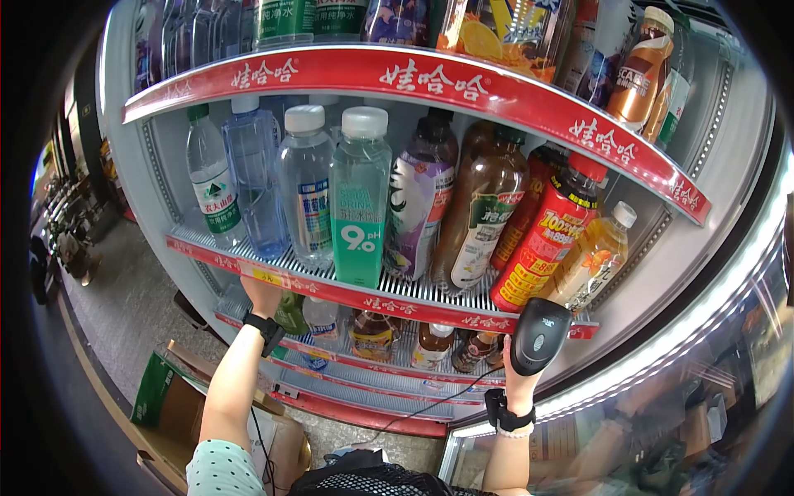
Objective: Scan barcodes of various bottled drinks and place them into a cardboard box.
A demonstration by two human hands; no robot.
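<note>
My right hand (pixel 516 382) is wrapped round a black handheld scanner (pixel 539 337), which sits in front of the middle shelf's right end. My left hand (pixel 262 296) is at the left part of that shelf's red front strip (pixel 387 304), beside a yellow price label (pixel 266 276); its fingers are hidden. Above stand a green-labelled water bottle (pixel 213 186), a teal drink bottle (pixel 361 207), a purple-labelled bottle (pixel 420 198), a dark tea bottle (pixel 482 211), a red bottle (pixel 546 240) and an amber bottle (pixel 589 258).
An upper shelf (pixel 347 68) holds more bottles. Lower shelves hold smaller bottles, including a brown one (pixel 374 335). A glass door (pixel 612 430) is at the lower right. Cardboard boxes (pixel 178 413) stand on the floor at the lower left. A thin cable (pixel 438 403) hangs beneath the scanner.
</note>
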